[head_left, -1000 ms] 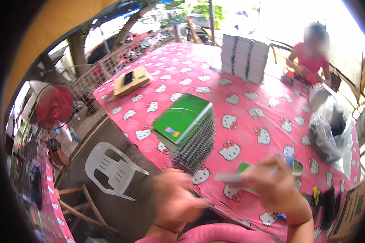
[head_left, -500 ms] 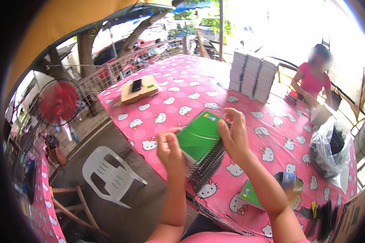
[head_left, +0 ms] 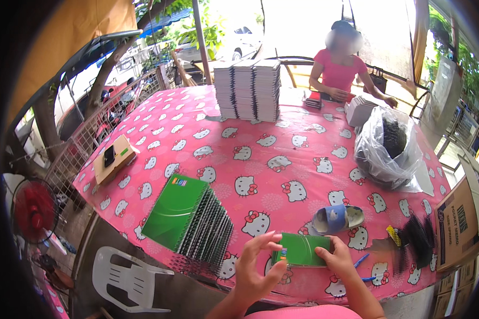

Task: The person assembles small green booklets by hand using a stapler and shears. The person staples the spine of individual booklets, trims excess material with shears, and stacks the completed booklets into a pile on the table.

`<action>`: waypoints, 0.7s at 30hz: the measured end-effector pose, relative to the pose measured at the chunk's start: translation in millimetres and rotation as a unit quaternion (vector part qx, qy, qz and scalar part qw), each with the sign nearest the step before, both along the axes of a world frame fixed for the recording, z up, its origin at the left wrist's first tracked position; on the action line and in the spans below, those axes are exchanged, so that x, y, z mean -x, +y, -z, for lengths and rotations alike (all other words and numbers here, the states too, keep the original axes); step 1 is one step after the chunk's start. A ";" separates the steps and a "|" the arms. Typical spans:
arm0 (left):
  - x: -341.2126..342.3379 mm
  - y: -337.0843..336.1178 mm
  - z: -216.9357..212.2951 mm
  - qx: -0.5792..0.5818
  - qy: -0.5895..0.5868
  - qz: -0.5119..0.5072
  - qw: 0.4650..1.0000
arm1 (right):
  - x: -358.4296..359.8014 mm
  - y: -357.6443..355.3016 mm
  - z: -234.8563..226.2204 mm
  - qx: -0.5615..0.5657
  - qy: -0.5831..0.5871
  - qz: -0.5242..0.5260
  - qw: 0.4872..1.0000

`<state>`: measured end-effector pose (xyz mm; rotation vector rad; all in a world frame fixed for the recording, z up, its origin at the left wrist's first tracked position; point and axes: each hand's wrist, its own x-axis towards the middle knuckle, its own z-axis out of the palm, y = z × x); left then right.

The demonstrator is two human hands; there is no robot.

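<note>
Near the front edge of the pink-covered table (head_left: 319,183), your right hand (head_left: 340,259) gripped the right end of a green notebook (head_left: 303,249), thumb on its cover. Your left hand (head_left: 255,272) spread its fingers wide at the other end; I couldn't tell whether they touched. Farther left stood a stack of green notebooks (head_left: 176,210).

Wearer's hands (head_left: 258,272), two; held green notebook (head_left: 305,249), one; green notebook stack (head_left: 175,211), one (copies sit too tight to tally); white paper columns (head_left: 243,91), three; phone (head_left: 109,156), one; white chair (head_left: 126,277), one; red fan (head_left: 34,209), one.
</note>
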<state>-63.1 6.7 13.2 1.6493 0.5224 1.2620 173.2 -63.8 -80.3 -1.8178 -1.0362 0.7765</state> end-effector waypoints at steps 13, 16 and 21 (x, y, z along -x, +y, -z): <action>-26.7 -9.0 47.9 0.218 0.096 -0.067 0.969 | -10.1 -6.0 -38.8 -0.097 -0.085 0.024 0.991; -38.7 -19.8 40.5 0.046 0.119 -0.139 0.982 | -3.5 -13.6 -51.5 -0.148 0.120 -0.006 0.982; -45.2 -18.1 59.4 0.035 0.200 -0.032 0.979 | 14.9 -6.3 -19.1 -0.210 0.088 -0.093 0.969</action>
